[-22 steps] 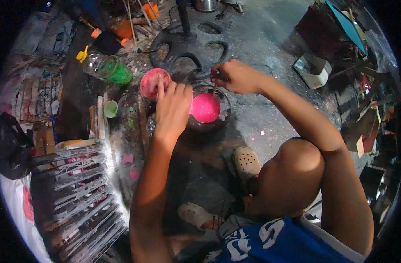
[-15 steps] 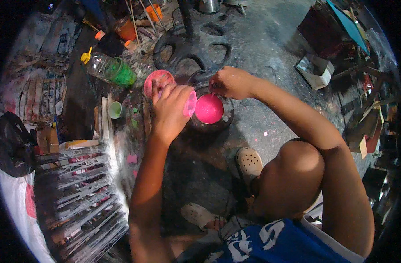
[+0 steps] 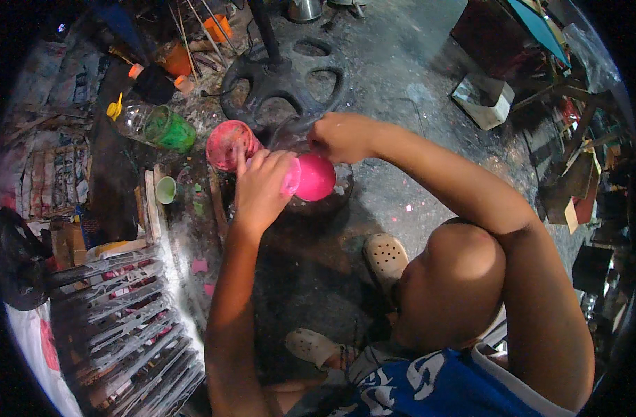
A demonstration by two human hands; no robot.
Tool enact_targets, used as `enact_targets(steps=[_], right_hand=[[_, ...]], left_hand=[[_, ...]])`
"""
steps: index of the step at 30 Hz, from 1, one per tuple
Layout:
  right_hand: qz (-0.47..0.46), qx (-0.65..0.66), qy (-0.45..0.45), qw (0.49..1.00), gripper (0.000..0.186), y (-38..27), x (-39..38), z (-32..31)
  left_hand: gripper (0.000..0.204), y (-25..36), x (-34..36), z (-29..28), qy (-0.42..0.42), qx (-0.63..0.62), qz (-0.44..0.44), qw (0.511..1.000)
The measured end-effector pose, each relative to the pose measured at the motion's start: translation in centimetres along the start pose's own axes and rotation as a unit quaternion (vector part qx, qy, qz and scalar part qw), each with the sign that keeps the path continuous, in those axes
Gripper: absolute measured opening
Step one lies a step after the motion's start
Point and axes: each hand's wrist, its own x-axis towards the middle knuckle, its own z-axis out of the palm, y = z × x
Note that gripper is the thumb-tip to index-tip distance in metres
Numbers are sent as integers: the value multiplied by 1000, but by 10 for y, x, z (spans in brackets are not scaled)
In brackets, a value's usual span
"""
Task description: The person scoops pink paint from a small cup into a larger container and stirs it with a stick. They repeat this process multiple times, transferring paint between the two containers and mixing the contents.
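Note:
A round container of bright pink liquid (image 3: pixel 316 182) stands in front of me, within a dark round base (image 3: pixel 340 198). My left hand (image 3: pixel 259 191) grips a pink translucent cup (image 3: pixel 290 176), tipped sideways with its mouth against the container's left edge. At the container's far rim, my right hand (image 3: pixel 342 137) is closed with its fingertips pinched together. Whatever those fingers hold is hidden or too small to make out. Just beyond my left fingers sits a pink-stained tub (image 3: pixel 229 142).
A black metal stand base (image 3: pixel 280 87) lies beyond the container. To the left are a green-stained plastic bottle (image 3: pixel 168 131), a pale green cup (image 3: pixel 166 190) and a rack of crusted sticks (image 3: pixel 134 306). A white box (image 3: pixel 483 102) sits far right. Beige clogs (image 3: pixel 386 260) are on my feet.
The whole view has shifted, so most things appear farther left. My left hand has brought the pink cup slightly closer over the container's edge. My right hand stays at the far rim.

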Motion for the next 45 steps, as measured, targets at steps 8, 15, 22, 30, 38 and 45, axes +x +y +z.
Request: enact_targets(steps=[8,15,22,30,38,45], right_hand=[[-9,-24,24,999,22,6,6,11],[10,-125,-4,992,19,14,12,38],[-6,-304,-165,938,20,-13,21,57],[-75,-299,-188,933,15,-39,47,61],[-124,-372,-44,919,8,-11,56,66],[-141,-328,-59,932,6,-14,49,82]], left_hand=[[23,16,52,31,-181,244,68,950],[40,12,57,25,-205,240,31,949],[74,-23,-16,-9,58,-66,-68,994],[74,-96,-181,-33,155,-269,-324,894],[75,-141,-279,22,193,-260,-534,781],[76,-163,-273,63,208,-245,-443,837]])
